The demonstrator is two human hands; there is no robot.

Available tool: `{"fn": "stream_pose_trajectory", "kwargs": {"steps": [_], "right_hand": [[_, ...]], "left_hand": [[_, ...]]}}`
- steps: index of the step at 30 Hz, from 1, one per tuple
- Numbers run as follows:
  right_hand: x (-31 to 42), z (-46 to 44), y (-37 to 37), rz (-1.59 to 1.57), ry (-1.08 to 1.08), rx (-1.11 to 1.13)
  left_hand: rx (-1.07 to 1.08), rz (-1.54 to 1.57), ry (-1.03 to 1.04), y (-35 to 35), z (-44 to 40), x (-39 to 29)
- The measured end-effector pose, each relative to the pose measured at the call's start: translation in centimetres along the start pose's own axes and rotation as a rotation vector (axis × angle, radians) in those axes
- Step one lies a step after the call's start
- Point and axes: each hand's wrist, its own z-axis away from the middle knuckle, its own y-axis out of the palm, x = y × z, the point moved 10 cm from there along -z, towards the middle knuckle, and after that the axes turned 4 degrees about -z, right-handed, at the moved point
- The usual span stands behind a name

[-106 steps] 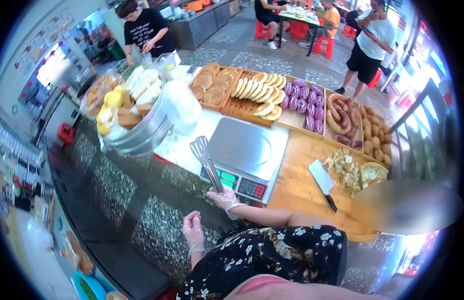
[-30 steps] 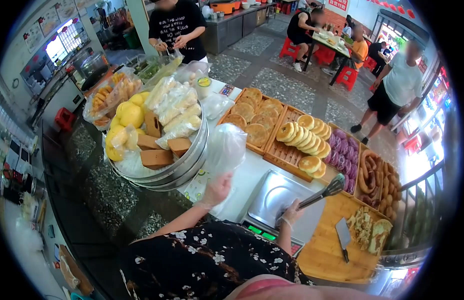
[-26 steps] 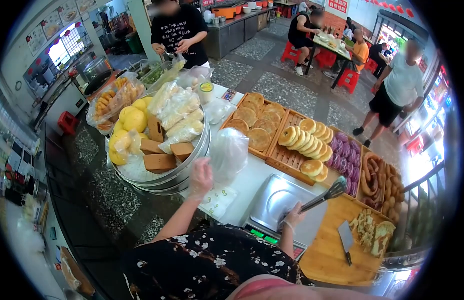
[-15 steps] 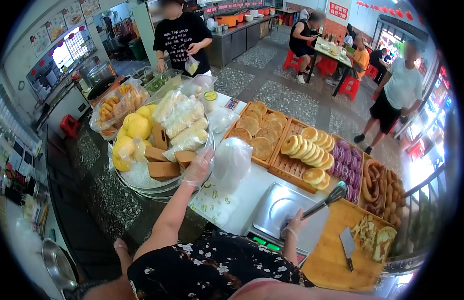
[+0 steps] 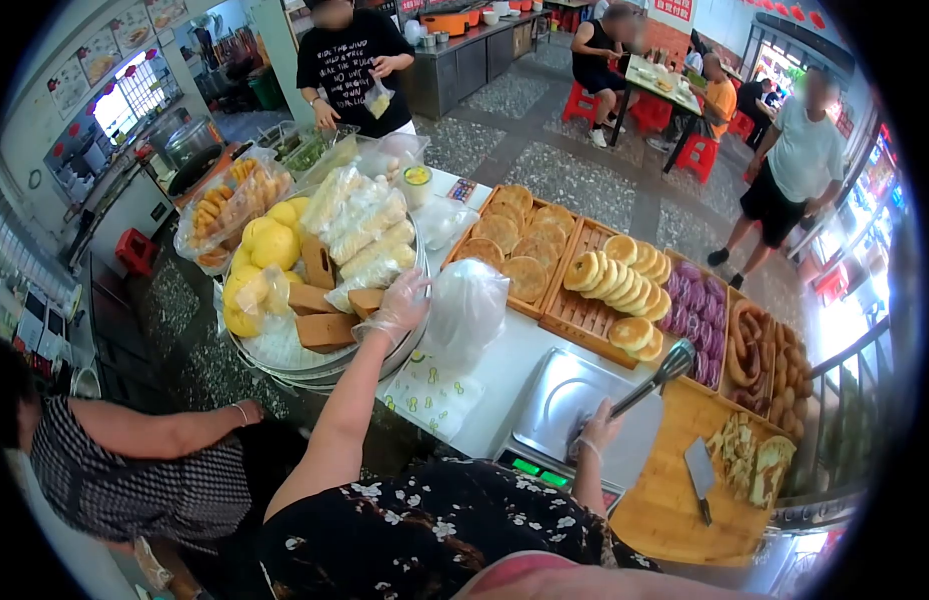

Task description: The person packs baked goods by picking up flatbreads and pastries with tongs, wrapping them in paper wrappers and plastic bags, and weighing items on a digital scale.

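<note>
My left hand (image 5: 400,303), in a clear glove, reaches over the right rim of the steamer (image 5: 335,372), beside a brown cake block (image 5: 366,302) and wrapped rolls (image 5: 377,250). Its fingers are stretched and a little apart, with nothing seen in them. A stack of clear plastic bags (image 5: 467,312) stands just right of it. My right hand (image 5: 599,428), also gloved, is closed round the metal tongs (image 5: 650,385), which point up and right above the scale (image 5: 565,395). Yellow buns (image 5: 269,243) lie in the steamer's left part.
Trays of flat cakes (image 5: 525,275), pale cakes (image 5: 615,285), purple buns (image 5: 697,318) and sausages (image 5: 750,345) line the far edge. A cleaver (image 5: 699,470) lies on the wooden board (image 5: 650,510). A co-worker (image 5: 145,470) is close at left; another person (image 5: 355,70) stands across.
My left hand has moved from the bags' near side to the steamer's rim and opened. The tongs remain in my right hand. A co-worker has come into view at the lower left.
</note>
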Motion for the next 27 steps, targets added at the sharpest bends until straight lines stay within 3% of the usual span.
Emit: {"fn": "stream_pose_trajectory", "kwargs": {"steps": [2,3,6,16,18,19,21,23,27], "right_hand": [[0.4,0.6,0.4,-0.009,0.209,0.071],[0.6,0.6,0.5,-0.008,0.213,0.069],[1.7,0.3,0.1,0.009,0.07,0.053],[1.3,-0.3,-0.4,-0.016,0.056,0.019],[1.4,-0.6,-0.5,-0.035,0.011,0.023],[0.8,-0.7,-0.4,-0.026,0.067,0.041],[0.2,-0.8,-0.3,-0.02,0.12,0.058],[0.8,-0.9,-0.6,0.065,0.023,0.025],[-0.4,-1.3,-0.4,0.043,0.104,0.069]], "left_hand": [[-0.069,0.289,-0.042,-1.1,-0.1,0.3],[-0.064,0.289,-0.042,-1.1,-0.1,0.0],[-0.129,0.392,-0.225,-1.6,0.3,1.1],[-0.109,0.389,-0.218,-1.3,0.1,0.1],[-0.147,0.185,-0.077,-1.7,-0.1,-1.8],[-0.149,0.186,-0.078,-1.7,0.0,-1.9],[-0.081,-0.115,0.013,-1.5,0.0,-3.8],[-0.088,-0.127,0.02,-1.7,-0.1,-4.4],[-0.118,-0.16,0.036,-1.9,0.0,-5.0]]}}
